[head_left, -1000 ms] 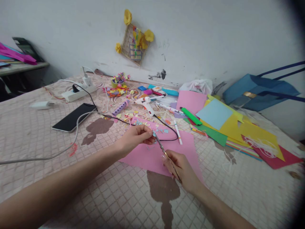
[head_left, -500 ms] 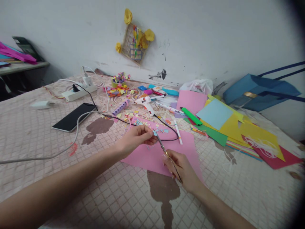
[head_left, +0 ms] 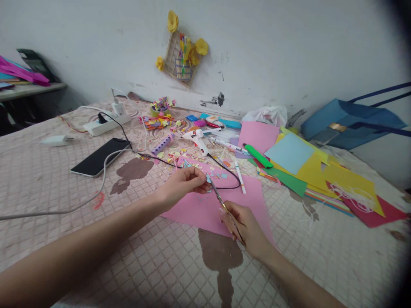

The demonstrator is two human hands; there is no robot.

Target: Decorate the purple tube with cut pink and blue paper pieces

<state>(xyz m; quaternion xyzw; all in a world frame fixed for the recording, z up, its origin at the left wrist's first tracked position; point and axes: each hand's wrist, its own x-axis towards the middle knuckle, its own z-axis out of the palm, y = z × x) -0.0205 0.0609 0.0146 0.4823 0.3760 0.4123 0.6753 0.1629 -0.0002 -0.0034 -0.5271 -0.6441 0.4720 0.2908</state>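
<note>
My right hand [head_left: 239, 222] is wrapped round the handles of a pair of scissors [head_left: 218, 196], whose blades point up and left. Pinched in the fingers of my left hand [head_left: 192, 179] is a small piece of light blue paper [head_left: 208, 178], right at the scissor tips. Much of that piece is hidden by the fingers. Under both hands lies a pink paper sheet [head_left: 212, 214], with small blue scraps [head_left: 221, 175] scattered on its far part. Just beyond, the white glue gun [head_left: 196, 139] rests on the table, its black cord looping across the sheet.
A white marker [head_left: 240, 177] lies on the sheet's right side. Coloured papers [head_left: 290, 154] and a green cutter or marker [head_left: 257, 155] are to the right, near a blue bag [head_left: 353, 122]. To the left are a black phone-like device [head_left: 100, 157], cables and a power strip [head_left: 105, 124].
Both hands stay almost in place. The blue paper at the scissor tips has shifted very slightly.
</note>
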